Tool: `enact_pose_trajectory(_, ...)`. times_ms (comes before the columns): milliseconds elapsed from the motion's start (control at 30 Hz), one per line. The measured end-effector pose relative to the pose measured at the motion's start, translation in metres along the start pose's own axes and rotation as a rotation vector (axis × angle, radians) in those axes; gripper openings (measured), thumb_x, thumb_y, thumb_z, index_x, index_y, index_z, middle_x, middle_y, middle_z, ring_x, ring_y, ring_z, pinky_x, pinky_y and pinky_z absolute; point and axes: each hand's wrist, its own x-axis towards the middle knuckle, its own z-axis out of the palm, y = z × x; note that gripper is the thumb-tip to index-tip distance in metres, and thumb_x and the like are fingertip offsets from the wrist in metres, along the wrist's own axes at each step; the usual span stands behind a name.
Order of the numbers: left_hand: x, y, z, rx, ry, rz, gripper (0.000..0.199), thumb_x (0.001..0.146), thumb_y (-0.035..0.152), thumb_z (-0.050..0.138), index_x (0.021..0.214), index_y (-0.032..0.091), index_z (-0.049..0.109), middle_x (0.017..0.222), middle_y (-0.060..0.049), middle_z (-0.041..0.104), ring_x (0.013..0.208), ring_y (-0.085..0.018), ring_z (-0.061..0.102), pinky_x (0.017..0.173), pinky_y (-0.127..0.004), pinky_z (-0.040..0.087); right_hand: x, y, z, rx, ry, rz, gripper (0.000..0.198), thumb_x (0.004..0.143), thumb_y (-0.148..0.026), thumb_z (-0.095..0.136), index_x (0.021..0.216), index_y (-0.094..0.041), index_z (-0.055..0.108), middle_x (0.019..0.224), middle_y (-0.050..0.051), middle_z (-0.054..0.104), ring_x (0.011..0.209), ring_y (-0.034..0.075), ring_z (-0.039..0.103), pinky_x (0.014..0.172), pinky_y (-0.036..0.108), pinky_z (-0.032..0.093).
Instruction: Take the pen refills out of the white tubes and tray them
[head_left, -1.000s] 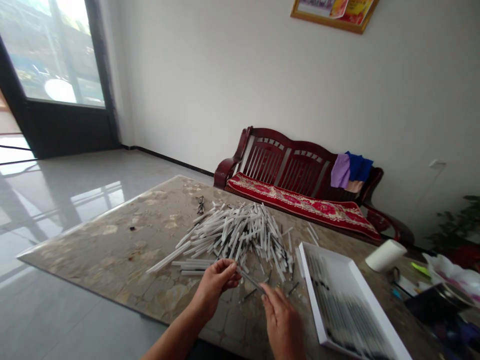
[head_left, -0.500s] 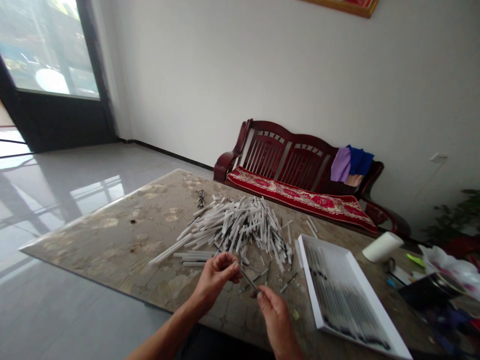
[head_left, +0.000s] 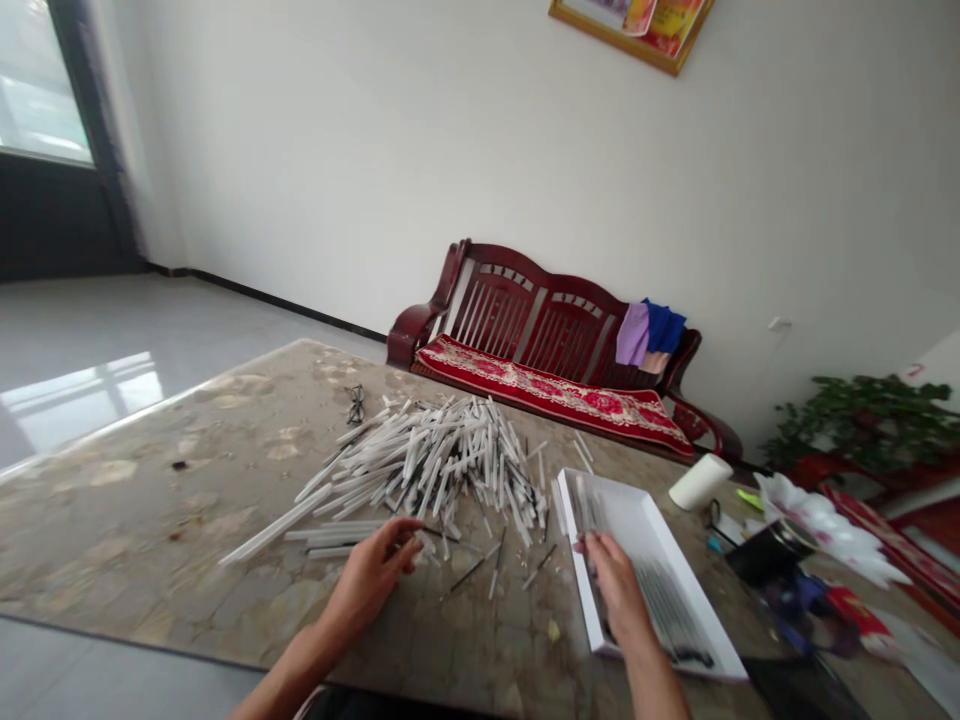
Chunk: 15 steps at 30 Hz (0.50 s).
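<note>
A heap of slim white tubes (head_left: 442, 455), with dark sticks among them, lies on the patterned table (head_left: 247, 500). At its near edge my left hand (head_left: 375, 565) has its fingers bent together around the end of a thin dark stick (head_left: 431, 530). My right hand (head_left: 616, 585) is over the left side of a shallow white box (head_left: 694, 560), its fingers pointing down and blurred; what they hold, if anything, does not show. Rows of thin greyish sticks with dark ends (head_left: 667, 600) lie inside the box. Several loose dark sticks (head_left: 497, 565) are scattered between my hands.
Beyond the heap lies a small black item (head_left: 355, 404). Right of the box are a white roll (head_left: 701, 482), a black cup (head_left: 771, 550) and a clear plastic bag (head_left: 825, 530). A dark red wooden bench (head_left: 525, 310) stands behind the table.
My hands have moved apart from the stick between them. The right one has gone over to the box, the left one to the heap's near edge. The view has turned right.
</note>
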Motion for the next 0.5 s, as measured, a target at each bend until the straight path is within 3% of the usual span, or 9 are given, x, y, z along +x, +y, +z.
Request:
enact_pose_trajectory(100,-0.004,-0.009,-0.008,0.165,0.028,0.006,0.025,0.080,0.043,0.060,0.094,0.024,0.068,0.070,0.003,0.069,0.060,-0.018,0.063,0.061,-0.025,0.048,0.051,0.026,-0.033,-0.218,0.081,0.099,0.041,0.089,-0.040,0.038,0.096,-0.017,0.071,0.102,0.014,0.074,0.100,0.027,0.067,0.075,0.028,0.047)
enact_pose_trajectory(200,-0.007,-0.009,-0.009,0.229,0.004,0.007,0.022,0.080,0.041,0.058,0.089,0.025,0.070,0.068,0.003,0.069,0.060,-0.019,0.062,0.063,-0.025,0.047,0.079,0.038,-0.041,-0.369,0.066,0.165,0.034,0.087,-0.034,0.045,0.083,-0.018,0.074,0.093,0.016,0.076,0.093,0.029,0.070,0.071,0.030,0.045)
enact_pose_trajectory(300,-0.009,-0.004,-0.008,0.229,-0.017,-0.001,0.021,0.080,0.039,0.057,0.087,0.024,0.071,0.067,0.002,0.069,0.059,-0.019,0.062,0.061,-0.025,0.046,0.088,0.042,-0.035,-0.487,0.052,0.202,0.032,0.088,-0.032,0.047,0.081,-0.018,0.076,0.094,0.017,0.076,0.090,0.030,0.071,0.067,0.031,0.044)
enact_pose_trajectory(500,-0.011,-0.002,-0.009,0.264,-0.023,0.033,0.018,0.082,0.035,0.057,0.084,0.024,0.072,0.066,0.002,0.068,0.062,-0.019,0.063,0.063,-0.024,0.045,0.090,0.039,-0.035,-0.615,0.048,0.185,0.034,0.092,-0.034,0.047,0.095,-0.018,0.077,0.102,0.019,0.075,0.091,0.032,0.071,0.066,0.034,0.045)
